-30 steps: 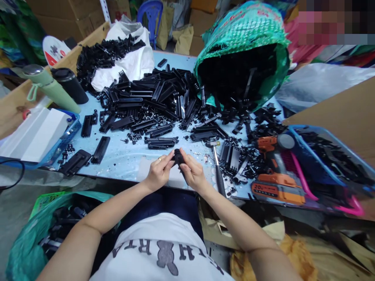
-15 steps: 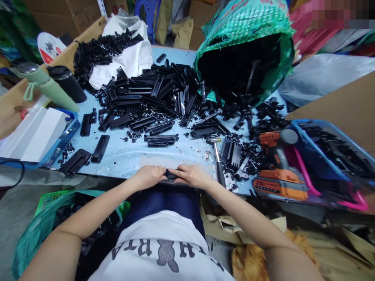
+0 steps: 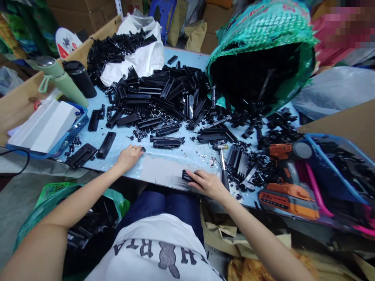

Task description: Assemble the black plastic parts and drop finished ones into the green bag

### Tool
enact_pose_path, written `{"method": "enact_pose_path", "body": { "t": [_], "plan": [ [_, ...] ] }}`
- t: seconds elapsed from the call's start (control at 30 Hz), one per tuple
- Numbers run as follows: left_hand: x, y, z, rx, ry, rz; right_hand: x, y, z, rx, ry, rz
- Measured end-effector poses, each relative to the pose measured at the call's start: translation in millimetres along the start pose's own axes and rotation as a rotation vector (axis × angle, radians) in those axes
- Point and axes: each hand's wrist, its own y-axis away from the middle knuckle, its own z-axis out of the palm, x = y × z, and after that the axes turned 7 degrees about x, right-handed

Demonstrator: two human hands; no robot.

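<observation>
My left hand (image 3: 129, 157) is closed at the front of the blue table, with a small black plastic piece (image 3: 143, 149) at its fingertips. Farther right, my right hand (image 3: 206, 182) has its fingers on a short black plastic part (image 3: 185, 176) with ridges at its end, low over the table edge. A pale flat pad (image 3: 159, 168) lies between the two hands. Just beyond them sits a long black plastic assembly (image 3: 167, 143). A hammer (image 3: 223, 164) with a yellowish head rests close to my right hand.
Black plastic parts (image 3: 164, 91) heap across the table's middle. A green woven sack (image 3: 263, 35) spills more at the back right. An orange cordless drill (image 3: 288, 199) and a blue basket (image 3: 336, 168) stand right. Bottles (image 3: 66, 84) and a basket of white boxes (image 3: 43, 123) stand left.
My hands have moved apart from where they met at the table edge. The left went left and away from my body with a small piece; the right shifted right with a black part.
</observation>
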Motion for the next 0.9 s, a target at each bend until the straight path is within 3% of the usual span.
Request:
{"method": "enact_pose_path", "body": {
  "t": [0.23, 0.33, 0.47, 0.53, 0.63, 0.7, 0.77, 0.83, 0.9],
  "plan": [
    [-14, -25, -2, 0.219, 0.069, -0.206, -1, -8, 13, -0.032, 0.047, 0.154],
    [-3, -58, -5, 0.174, 0.074, -0.283, -7, -16, 19, -0.055, 0.015, 0.169],
    [22, -99, 0, 0.0, 0.022, -0.45, -13, -24, 22, -0.08, 0.003, 0.2],
    [27, -109, 1, -0.058, 0.006, -0.522, -14, -24, 21, -0.086, 0.002, 0.212],
    [17, -102, -2, -0.065, -0.017, -0.544, -13, -20, 18, -0.086, -0.02, 0.235],
    [4, -86, -8, 0.005, -0.026, -0.502, -13, -18, 18, -0.058, -0.094, 0.284],
    [-6, -67, -17, 0.18, 0.022, -0.41, -14, -18, 20, 0.017, -0.297, 0.375],
    [-8, -51, -25, 0.403, 0.177, -0.325, -19, -24, 22, 0.109, -0.651, 0.536],
    [3, -38, -32, 0.547, 0.416, -0.272, -26, -35, 22, 0.171, -1.074, 0.753]
  ]
}}
